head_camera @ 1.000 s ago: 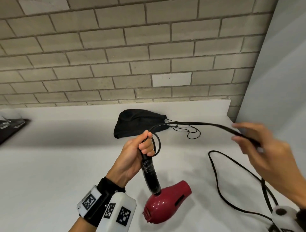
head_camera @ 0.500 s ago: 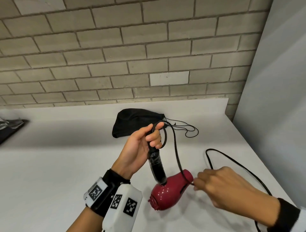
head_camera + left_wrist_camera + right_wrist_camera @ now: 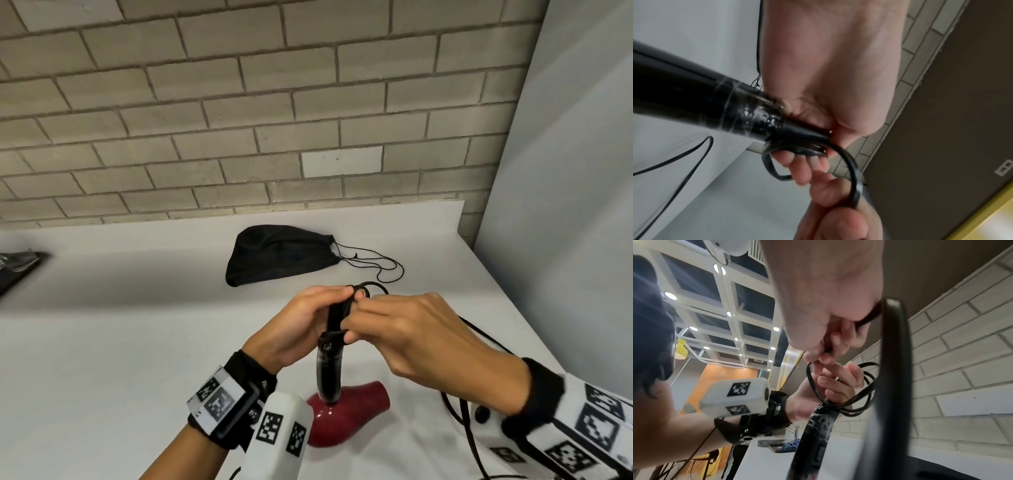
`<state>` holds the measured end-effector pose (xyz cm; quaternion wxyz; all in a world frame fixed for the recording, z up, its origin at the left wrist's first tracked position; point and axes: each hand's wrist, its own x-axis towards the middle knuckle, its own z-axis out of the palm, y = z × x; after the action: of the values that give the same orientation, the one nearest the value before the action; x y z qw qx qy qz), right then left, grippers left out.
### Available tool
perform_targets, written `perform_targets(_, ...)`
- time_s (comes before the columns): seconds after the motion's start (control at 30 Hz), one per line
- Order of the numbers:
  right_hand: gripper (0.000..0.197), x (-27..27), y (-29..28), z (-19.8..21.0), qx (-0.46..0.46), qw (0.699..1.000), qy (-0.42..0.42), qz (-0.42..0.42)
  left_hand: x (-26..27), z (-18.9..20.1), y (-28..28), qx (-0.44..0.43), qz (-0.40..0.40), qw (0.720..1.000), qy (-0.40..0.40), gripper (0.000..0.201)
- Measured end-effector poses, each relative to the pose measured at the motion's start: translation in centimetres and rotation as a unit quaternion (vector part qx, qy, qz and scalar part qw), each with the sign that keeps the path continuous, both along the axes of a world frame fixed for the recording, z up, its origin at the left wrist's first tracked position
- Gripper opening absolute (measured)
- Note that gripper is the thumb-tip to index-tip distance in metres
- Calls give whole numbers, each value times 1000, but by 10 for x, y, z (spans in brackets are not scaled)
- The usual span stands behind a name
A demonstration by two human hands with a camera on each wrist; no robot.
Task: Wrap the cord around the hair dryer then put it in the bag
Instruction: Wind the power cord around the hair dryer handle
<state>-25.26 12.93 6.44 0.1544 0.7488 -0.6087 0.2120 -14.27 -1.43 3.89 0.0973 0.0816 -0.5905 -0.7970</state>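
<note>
**Black cord: winding it onto the dryer handle**

White counter carries all parts. The bag lies flat at the far side, mouth to the right, well apart from the hands and not yet in use.

The dryer stands with its red body low near the counter and its black handle pointing up; whether the body touches the surface cannot be told. The cord leaves the handle top, forms a few loose loops there, and trails slack to the near right.

Procedure for this step, as judged from the layout:
1. Keep the handle steady and upright.
2. Lay each turn snug beside the one before; loose loops will likely slip off the handle end.
3. Feed slack gradually so the trailing length does not snag.
4. Most of the cord looks unwound, so bagging is some way off.

Hand pose:
- Left hand: fingers curled round the handle top, pinning the loops there; wrist low, palm facing right.
- Right hand: fingertips pinch the cord just beside the left hand's fingers; knuckles up, forearm coming in from the near right.
</note>
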Motion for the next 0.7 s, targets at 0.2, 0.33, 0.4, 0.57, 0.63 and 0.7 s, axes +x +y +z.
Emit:
perform_targets(0.2, 14, -23, -3, 3, -55, 987, -146, -28, 0, 2, 7, -47, -54, 997, -2, 25)
perform_targets(0.33, 17, -33, -5, 1, -92, 971, -220, -28, 4, 4, 5, -15, -87, 996, 12, 28)
perform_targets(0.4, 17, -30, -4, 2, -92, 964, -248, -32, 5, 6, 7, 1, -118, 993, 23, 35)
perform_targets(0.57, 54, -22, -1, -8, 94, 906, -411, -44, 1, 4, 12, 19, -92, 994, 54, 39)
perform_targets(0.63, 82, -21, 2, -14, 168, 856, -488, -19, -1, 2, 12, 52, -87, 993, 66, 36)
perform_targets(0.7, 85, -18, 3, -15, 178, 822, -540, 11, -3, 1, 13, 72, -91, 991, 67, 35)
